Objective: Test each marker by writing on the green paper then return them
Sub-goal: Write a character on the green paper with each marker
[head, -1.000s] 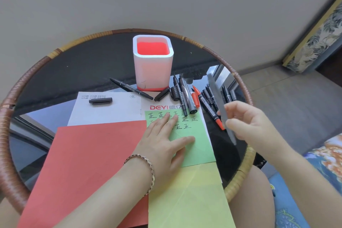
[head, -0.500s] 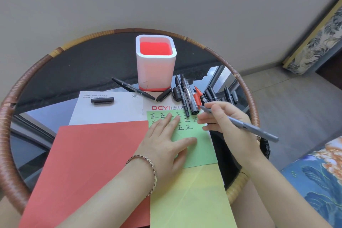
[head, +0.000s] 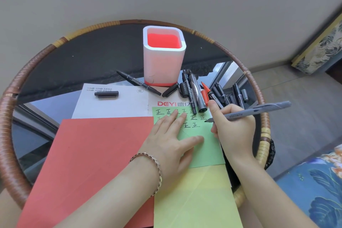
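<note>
A red sheet (head: 96, 163) covers the glass desk (head: 83, 57) (wicker-rimmed) at seven o'clock; a yellow sheet (head: 194, 200) lies at six.

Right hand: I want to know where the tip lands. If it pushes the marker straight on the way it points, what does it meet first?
Probably the green paper; the grey marker in the right hand aims down-left at it.

Both forearms bare, no sleeves in view on either side. Left wrist carries a thin bracelet (head: 155, 168) of small metallic links, some gold-toned and some silver-toned, sitting loosely just behind the left hand (head: 173, 141). Right hand (head: 232, 127) and wrist bare; no rings or watch visible. Fingernails short and unpainted where they can be seen.
</note>
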Demonstrator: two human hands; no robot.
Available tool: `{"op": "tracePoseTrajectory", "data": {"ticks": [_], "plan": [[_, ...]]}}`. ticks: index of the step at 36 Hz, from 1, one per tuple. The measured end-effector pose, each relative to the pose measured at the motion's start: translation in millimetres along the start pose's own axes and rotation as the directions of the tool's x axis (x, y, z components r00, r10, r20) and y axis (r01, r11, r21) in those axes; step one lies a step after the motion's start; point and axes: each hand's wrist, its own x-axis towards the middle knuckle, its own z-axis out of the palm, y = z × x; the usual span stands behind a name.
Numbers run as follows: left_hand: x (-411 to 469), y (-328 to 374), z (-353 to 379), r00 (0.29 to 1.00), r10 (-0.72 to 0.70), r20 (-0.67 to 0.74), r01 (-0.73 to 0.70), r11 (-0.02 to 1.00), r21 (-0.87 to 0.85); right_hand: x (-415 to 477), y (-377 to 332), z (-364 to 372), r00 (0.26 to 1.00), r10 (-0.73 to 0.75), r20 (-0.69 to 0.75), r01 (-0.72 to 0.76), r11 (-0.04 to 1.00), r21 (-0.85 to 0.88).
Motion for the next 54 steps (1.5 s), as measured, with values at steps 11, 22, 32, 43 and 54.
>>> {"op": "tracePoseTrajectory", "data": {"ticks": [11,22,32,43,54], "plan": [[-0.7,-0.6,1.3,1.0,0.0,-0.006,0.0,1.0,-0.018,1.0,3.7,0.6,0.999,-0.047,-0.011,0.046,0.995,-0.087],[0.0,-0.6,2.2,1.0,-0.001,0.0,0.001,0.999,-0.038,2.4,5.9,0.9,0.995,-0.072,0.067,0.077,0.994,-0.078],[-0.7,0.2,0.6,1.0,-0.007,0.007,0.007,1.0,-0.024,3.2,6.2,1.6,0.997,-0.071,0.009,0.071,0.991,-0.115],[-0.3,0.3,0.4,1.0,-0.008,0.0,0.008,0.999,-0.031,1.4,4.3,0.8,0.998,-0.059,0.025,0.062,0.989,-0.134],[-0.5,0.1,0.0,1.0,-0.018,-0.017,0.017,0.998,-0.067,1.7,3.3,1.1,0.996,-0.084,0.007,0.084,0.987,-0.139]]}}
